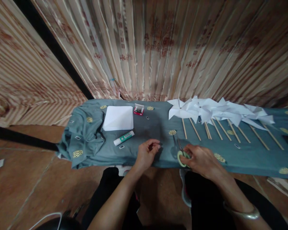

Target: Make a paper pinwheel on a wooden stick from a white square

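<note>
Green-handled scissors point(181, 156) are in my right hand point(199, 159), with fingers through and around the loops. Their blades point away from me, low over the cloth. My left hand point(147, 153) is to the left of the scissors, above the table's near edge. Its fingers are curled in toward the thumb, and I see nothing between them. A glue stick point(124, 138) with a green label lies to the left of that hand. Beyond it is a stack of white paper point(118, 118). A small red box point(139, 109) of metal pins stands open beside the paper.
Several white paper pinwheels point(206, 110) on wooden sticks point(220, 129) overlap in a row at the right. A grey-green cloth point(158, 127) covers the narrow table. Bunched cloth point(86, 127) lies at its left end. Patterned curtains point(158, 48) hang directly behind, and a dark pole point(55, 51) slants at left.
</note>
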A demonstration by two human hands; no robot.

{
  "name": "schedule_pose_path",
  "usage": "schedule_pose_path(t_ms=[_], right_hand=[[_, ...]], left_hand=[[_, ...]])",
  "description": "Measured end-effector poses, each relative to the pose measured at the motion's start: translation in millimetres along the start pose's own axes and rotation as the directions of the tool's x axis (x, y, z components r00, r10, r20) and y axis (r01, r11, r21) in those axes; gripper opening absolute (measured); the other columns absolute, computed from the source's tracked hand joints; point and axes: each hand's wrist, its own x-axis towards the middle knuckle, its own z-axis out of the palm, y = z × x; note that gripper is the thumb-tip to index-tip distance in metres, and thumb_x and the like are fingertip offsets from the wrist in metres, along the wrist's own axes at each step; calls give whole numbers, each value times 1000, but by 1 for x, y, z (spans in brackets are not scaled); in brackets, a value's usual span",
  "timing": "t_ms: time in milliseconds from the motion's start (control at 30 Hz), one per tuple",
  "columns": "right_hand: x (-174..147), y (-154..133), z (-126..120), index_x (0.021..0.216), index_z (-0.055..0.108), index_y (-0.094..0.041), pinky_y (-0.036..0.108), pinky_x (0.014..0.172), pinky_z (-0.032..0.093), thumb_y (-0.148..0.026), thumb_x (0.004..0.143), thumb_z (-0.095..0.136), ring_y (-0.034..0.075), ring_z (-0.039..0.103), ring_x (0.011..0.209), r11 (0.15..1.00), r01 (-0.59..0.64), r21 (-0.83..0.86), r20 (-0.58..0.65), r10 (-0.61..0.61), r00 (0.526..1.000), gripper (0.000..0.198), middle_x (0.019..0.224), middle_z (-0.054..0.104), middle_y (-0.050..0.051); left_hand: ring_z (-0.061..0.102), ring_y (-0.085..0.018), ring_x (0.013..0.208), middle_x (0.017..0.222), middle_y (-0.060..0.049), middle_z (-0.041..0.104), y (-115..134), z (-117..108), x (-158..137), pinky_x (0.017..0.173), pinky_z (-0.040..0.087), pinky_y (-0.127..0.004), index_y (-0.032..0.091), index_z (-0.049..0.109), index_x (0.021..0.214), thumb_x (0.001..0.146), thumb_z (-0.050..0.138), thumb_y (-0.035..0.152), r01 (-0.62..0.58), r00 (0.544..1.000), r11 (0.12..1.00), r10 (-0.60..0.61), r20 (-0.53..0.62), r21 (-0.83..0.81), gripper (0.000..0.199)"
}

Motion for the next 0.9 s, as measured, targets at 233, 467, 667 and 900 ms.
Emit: schedule_pose_path(t_ms=[233, 467, 667, 900], right_hand=[[39, -37, -12, 94, 73, -12, 33, 76, 50, -35, 87, 53, 32, 74, 96, 976, 126, -178, 36, -122, 992, 31, 96, 77, 21], [72, -45, -1, 101, 72, -8, 35, 89, 51, -31, 90, 55, 31, 72, 102, 958, 205, -202, -3, -209, 978, 30, 96, 76, 21], [74, -32, 8, 115, 67, -11, 35, 95, 51, -30, 96, 50, 29, 67, 111, 950, 281, -137, -42, -289, 956, 32, 110, 74, 16], [36, 164, 13, 138, 51, -1, 49, 107, 45, -56, 95, 42, 39, 57, 127, 997, -74, 7, -583, 64, 810, 71, 133, 60, 30]], left_hand=[[54, -13, 61, 67, 1, 64, 2, 2, 1, 60, 42, -24, 18, 71, 85, 71, 70, 28, -12, 1000, 1000, 12, 19, 7, 18], [52, -12, 59, 64, 2, 61, 3, 12, 6, 59, 40, -23, 17, 71, 82, 70, 67, 26, -29, 999, 999, 28, 46, 24, 15], [52, -12, 60, 65, 2, 61, -2, 21, 14, 60, 41, -24, 18, 73, 84, 73, 64, 23, -53, 997, 997, 50, 62, 50, 15], [65, -16, 75, 83, -3, 71, -1, 23, 20, 73, 50, -27, 18, 72, 93, 80, 64, 26, -146, 989, 969, 139, 46, 201, 17]])
